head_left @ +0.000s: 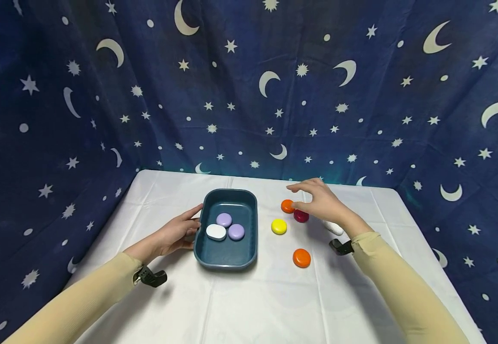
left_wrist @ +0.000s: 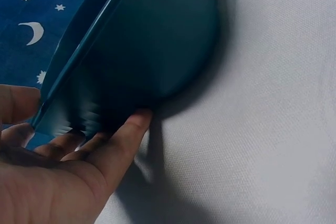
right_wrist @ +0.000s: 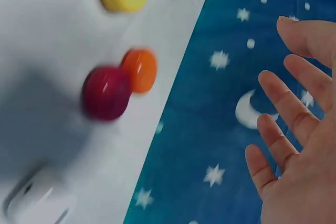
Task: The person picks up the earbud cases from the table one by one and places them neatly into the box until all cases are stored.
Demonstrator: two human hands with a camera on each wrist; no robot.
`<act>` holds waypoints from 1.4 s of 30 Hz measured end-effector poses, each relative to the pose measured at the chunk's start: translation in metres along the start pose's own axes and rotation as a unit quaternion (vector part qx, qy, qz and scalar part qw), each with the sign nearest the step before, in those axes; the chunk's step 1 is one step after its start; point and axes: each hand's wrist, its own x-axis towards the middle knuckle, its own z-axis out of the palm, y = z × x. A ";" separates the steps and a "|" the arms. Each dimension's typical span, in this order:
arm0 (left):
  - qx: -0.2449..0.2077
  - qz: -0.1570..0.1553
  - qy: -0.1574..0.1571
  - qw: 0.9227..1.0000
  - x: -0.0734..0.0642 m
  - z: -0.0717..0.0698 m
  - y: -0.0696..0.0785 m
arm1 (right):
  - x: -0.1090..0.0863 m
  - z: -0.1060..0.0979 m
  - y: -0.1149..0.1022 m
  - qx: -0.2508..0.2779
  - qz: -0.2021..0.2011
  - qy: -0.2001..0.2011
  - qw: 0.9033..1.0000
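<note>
My left hand (head_left: 179, 231) touches the left outer wall of a dark teal tray (head_left: 225, 262), its fingers along the side and near the rim. Inside lie two lilac rounded discs (head_left: 236, 232) and a white oval piece (head_left: 216, 232). My right hand (head_left: 321, 201) hovers with parted fingers and holds nothing. Below its fingertips are an orange disc (head_left: 288, 206) and a dark red disc (head_left: 301, 216), side by side. In the right wrist view the red disc (right_wrist: 107, 93) overlaps the orange disc (right_wrist: 140, 70). A white rounded piece (head_left: 333, 228) is partly hidden by the right wrist.
A yellow disc (head_left: 279, 226) lies to the right of the tray, and another orange disc (head_left: 301, 258) sits nearer the front. White cloth covers the table (head_left: 266, 306). Behind and at the sides hangs a blue curtain (head_left: 240, 95) with moons and stars.
</note>
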 end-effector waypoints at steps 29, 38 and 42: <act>-0.011 -0.002 -0.001 1.000 -0.001 -0.001 -0.004 | -0.083 0.005 0.112 -0.063 0.116 0.004 0.991; -0.016 -0.007 0.002 1.000 -0.002 -0.001 -0.003 | -0.091 0.020 0.120 -0.057 0.146 0.012 0.988; -0.012 -0.005 -0.002 1.000 -0.002 0.000 -0.001 | -0.092 0.023 0.123 -0.050 0.157 0.014 0.986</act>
